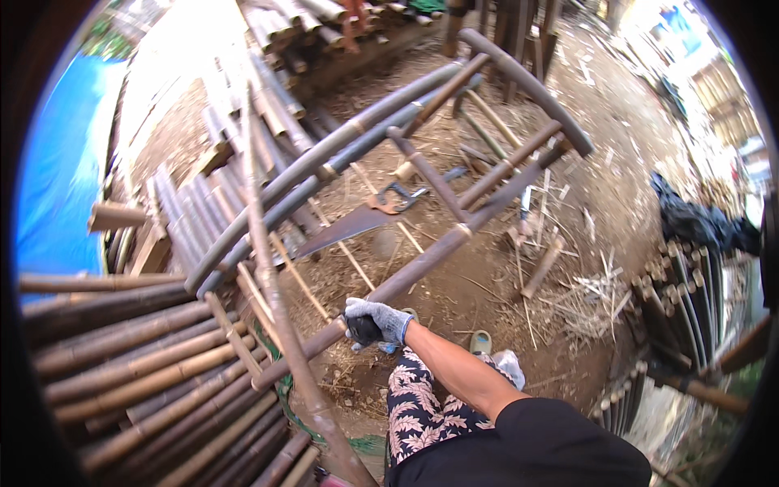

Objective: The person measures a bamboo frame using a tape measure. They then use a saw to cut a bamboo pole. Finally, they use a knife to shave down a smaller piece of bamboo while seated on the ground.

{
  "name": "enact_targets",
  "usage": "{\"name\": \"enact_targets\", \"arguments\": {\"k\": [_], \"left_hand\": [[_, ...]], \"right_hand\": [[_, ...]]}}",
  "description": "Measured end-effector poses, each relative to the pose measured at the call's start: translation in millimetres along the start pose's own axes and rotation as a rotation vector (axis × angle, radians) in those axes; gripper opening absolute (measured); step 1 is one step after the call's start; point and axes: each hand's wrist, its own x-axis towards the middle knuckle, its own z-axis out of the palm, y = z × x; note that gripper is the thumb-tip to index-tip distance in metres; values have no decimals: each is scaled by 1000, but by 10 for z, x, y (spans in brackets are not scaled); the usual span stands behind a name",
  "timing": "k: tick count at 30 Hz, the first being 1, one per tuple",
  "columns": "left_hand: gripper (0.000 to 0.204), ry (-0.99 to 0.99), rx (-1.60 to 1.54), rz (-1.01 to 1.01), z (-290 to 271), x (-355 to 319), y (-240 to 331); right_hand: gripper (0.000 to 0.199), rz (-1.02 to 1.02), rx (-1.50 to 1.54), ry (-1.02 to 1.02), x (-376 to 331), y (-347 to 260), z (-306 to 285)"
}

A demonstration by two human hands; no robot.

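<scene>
My right hand [371,323], in a grey and black work glove, is shut on a dark bamboo pole [438,252] that forms the lower rail of a bamboo frame [487,174]. The frame is tilted up off the dirt ground. It has two long curved poles [324,158] on its left and short cross rungs [428,173] joining the rails. My bare forearm comes in from the lower right. My left hand does not show in this view. Below the hand I see my flower-patterned trousers [414,406].
A handsaw [357,223] lies on the dirt under the frame. Stacked bamboo poles [138,365] fill the lower left, more bamboo [284,32] is piled at the top. A thin pole [272,284] leans across the foreground. Bamboo stakes [690,300] and dark cloth [698,219] sit right.
</scene>
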Motion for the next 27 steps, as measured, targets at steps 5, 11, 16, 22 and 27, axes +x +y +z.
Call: {"name": "enact_targets", "arguments": {"k": [5,11,16,22,27], "left_hand": [[58,233,46,-2,588,-878,-410],[61,441,46,-124,1647,-1940,-1007],[74,741,-1,-102,2387,-2322,-1874],[78,609,18,-260,2483,-2275,-2421],[76,715,-41,-42,2008,-1348,-2197]], "right_hand": [[37,183,117,-70,249,409,242],[33,338,172,-213,-127,972,338],[35,360,-8,-341,-461,1338,494],[103,486,29,-703,-864,1787,635],[98,397,-169,-820,-785,1638,1064]]}}
